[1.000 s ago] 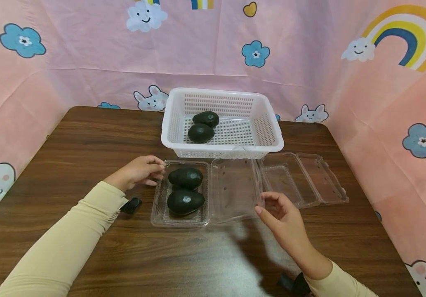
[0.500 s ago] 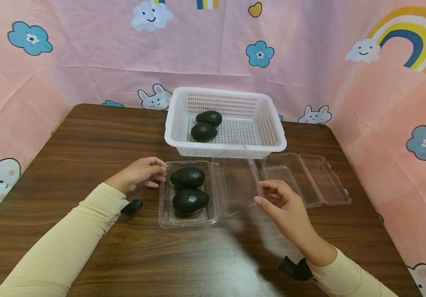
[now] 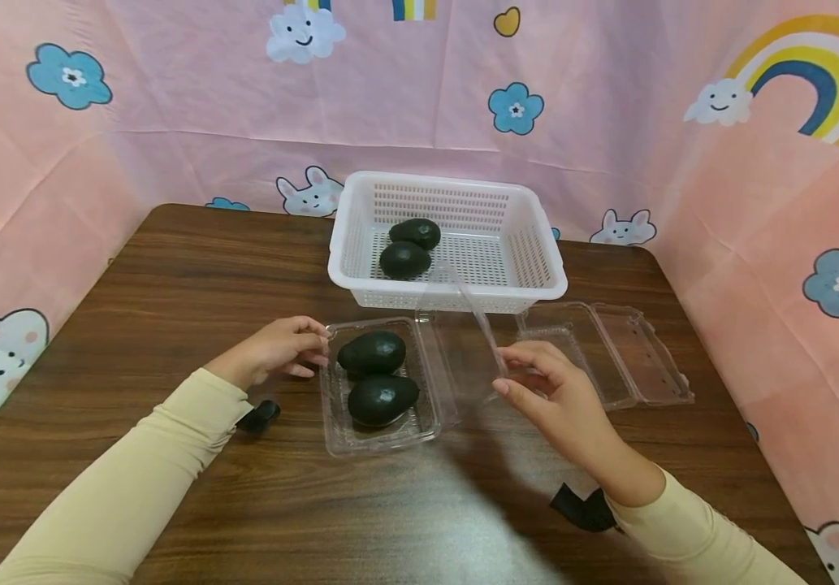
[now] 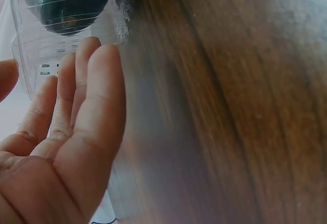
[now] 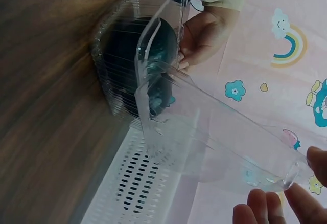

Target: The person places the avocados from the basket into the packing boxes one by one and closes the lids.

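Note:
Two dark green avocados [image 3: 382, 400] lie side by side in the base of a clear plastic clamshell box [image 3: 381, 443]. My right hand [image 3: 561, 402] pinches the free edge of its hinged lid [image 5: 219, 116] between thumb and fingers. The lid stands up steeply at the base's right side. At the base's left side is my left hand [image 3: 273, 349], fingertips right at the rim. In the left wrist view its fingers [image 4: 104, 91] stretch loosely along the box's end wall, with the thumb apart from them.
Behind the box stands a white perforated basket [image 3: 448, 299] holding two more avocados [image 3: 406, 260]. A second clear clamshell box [image 3: 609, 353] lies spread flat on the right. A patterned cloth [image 3: 419, 89] surrounds the wooden table [image 3: 200, 487] at the back and sides.
My right hand has raised the lid from lying nearly flat and swung it leftward. The base has shifted and turned slightly. My left hand stays by its left rim.

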Motion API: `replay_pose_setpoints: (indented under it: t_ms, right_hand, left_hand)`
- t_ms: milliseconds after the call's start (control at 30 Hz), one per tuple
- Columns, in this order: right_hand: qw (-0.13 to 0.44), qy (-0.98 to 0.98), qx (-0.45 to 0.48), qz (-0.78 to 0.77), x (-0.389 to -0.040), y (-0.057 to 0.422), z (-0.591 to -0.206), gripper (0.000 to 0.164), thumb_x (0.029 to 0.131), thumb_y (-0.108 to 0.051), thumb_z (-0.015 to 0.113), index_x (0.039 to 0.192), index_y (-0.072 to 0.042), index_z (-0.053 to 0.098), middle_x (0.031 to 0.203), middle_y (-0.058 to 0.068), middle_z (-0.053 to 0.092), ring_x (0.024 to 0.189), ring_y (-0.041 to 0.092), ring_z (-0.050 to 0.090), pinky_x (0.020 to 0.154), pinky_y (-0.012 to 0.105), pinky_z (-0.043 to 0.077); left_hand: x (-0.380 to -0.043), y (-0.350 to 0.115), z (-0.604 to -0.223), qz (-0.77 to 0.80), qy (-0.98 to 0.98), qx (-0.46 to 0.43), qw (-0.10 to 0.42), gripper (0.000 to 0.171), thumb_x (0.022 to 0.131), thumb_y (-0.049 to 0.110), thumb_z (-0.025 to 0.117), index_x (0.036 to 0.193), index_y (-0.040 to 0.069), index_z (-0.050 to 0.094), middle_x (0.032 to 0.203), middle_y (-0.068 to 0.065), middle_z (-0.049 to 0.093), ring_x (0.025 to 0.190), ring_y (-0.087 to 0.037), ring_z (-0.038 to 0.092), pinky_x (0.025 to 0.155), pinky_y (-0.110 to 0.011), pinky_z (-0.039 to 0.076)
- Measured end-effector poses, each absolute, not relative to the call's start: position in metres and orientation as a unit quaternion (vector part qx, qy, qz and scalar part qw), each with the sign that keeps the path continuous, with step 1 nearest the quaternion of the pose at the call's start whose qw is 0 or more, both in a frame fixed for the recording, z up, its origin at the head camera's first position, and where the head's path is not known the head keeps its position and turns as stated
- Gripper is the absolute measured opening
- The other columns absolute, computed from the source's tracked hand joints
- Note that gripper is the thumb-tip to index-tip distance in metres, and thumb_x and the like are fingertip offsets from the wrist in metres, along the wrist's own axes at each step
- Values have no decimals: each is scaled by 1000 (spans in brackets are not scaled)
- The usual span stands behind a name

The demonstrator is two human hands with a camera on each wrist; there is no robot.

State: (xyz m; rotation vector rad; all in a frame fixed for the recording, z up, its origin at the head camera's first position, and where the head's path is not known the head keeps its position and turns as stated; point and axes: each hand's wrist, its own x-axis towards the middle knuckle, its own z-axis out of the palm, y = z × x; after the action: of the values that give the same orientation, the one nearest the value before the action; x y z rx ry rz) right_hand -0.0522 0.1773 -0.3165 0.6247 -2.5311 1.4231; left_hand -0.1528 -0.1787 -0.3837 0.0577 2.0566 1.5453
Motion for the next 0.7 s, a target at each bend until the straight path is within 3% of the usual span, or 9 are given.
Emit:
replay_pose_setpoints:
  t_ms: [300, 700]
  right_hand:
    - [82, -846, 250, 464, -62, 175, -310, 29, 78, -3, 67, 106, -4, 63, 105, 3, 56, 91, 11, 57, 76, 28, 50]
    - [76, -848, 304, 428, -73, 173, -303, 27, 79, -3, 66, 106, -7, 64, 107, 1, 56, 96, 10, 54, 80, 28, 49]
  left_hand:
    - [-146, -178, -384, 571, 769, 27, 285, 34, 93, 13, 42, 119, -9, 39, 100, -13, 54, 93, -20, 60, 75, -38, 51]
    - [-139, -176, -383, 574, 764, 26, 294, 32, 92, 14, 44, 114, -9, 42, 96, -11, 56, 92, -21, 60, 73, -37, 51]
